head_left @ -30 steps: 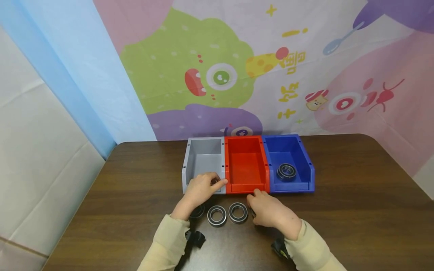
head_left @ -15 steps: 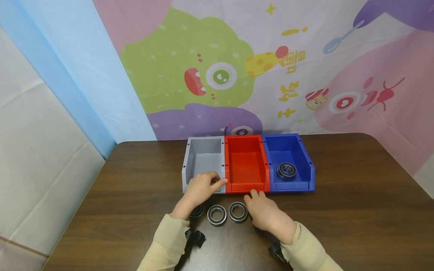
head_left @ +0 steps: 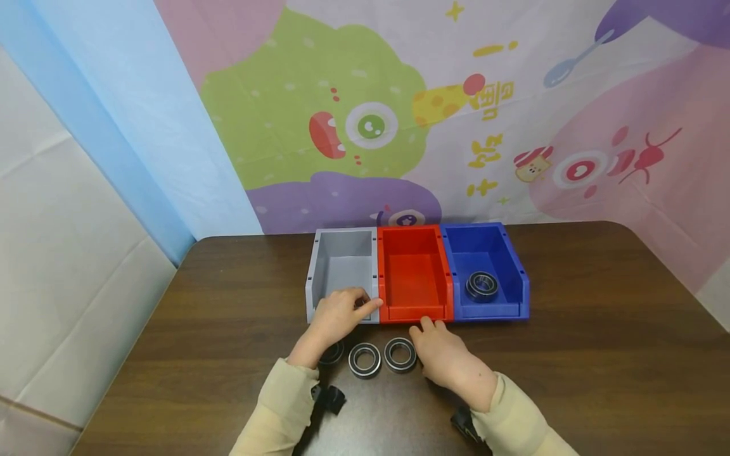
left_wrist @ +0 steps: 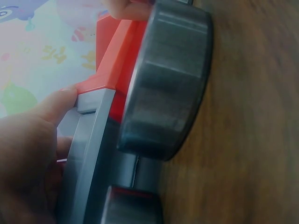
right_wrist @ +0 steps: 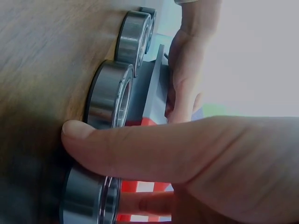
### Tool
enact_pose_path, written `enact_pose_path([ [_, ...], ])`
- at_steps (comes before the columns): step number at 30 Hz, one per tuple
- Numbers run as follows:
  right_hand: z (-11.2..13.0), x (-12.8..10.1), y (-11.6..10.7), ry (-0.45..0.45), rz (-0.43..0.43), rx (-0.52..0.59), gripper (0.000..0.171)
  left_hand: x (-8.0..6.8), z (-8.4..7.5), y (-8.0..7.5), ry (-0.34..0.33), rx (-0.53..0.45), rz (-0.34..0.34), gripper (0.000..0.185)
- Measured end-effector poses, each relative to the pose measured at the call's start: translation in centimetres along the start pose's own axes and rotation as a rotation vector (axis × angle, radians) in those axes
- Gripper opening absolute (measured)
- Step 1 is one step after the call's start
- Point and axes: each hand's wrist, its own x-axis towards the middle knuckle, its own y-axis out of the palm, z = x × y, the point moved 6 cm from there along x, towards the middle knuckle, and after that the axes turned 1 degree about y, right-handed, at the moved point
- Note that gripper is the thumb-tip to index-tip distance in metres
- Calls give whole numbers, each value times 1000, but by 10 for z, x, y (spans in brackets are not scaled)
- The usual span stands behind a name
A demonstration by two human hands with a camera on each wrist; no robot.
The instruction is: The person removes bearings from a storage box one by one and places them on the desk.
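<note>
- Lying flat on the dark brown wooden tabletop (head_left: 228, 329), three silver ring-shaped metal bearings form a near-level row before the bins: the left one (head_left: 339, 356) partly covered by the left wrist, the middle one (head_left: 352, 361), and the right one (head_left: 388, 354). Their open bores face upward, so each axis stands vertical.
- A fourth silver metal bearing (right_wrist: 84, 198) ends the row beneath the right hand (head_left: 450, 361); it too sits flat, its rim upright against the thumb.
- One more dark-and-silver bearing (head_left: 481, 297) rests face up toward the front of the blue plastic bin (head_left: 473, 240).
- The grey plastic bin (head_left: 345, 237), red plastic bin (head_left: 410, 272) and blue bin stand side by side, long axes running front to back, low fronts toward the person.
- The right hand comes in from the lower right, palm down, back of the hand uppermost; its thumb and fingers are clamped round the fourth bearing.
- The left hand (head_left: 336, 315) arches over the grey bin's front, thumb stretched to the red bin's edge. Its other fingers dip inside, largely hidden; whether they hold anything cannot be told.
</note>
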Motion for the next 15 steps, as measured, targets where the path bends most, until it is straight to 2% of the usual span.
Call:
enact_pose_path([
  [11, 2, -4, -2, 13, -51, -65, 43, 0, 0, 0, 5, 17, -11, 39],
  [15, 3, -4, 0, 41, -36, -46, 45, 0, -1, -1, 8, 18, -12, 39],
])
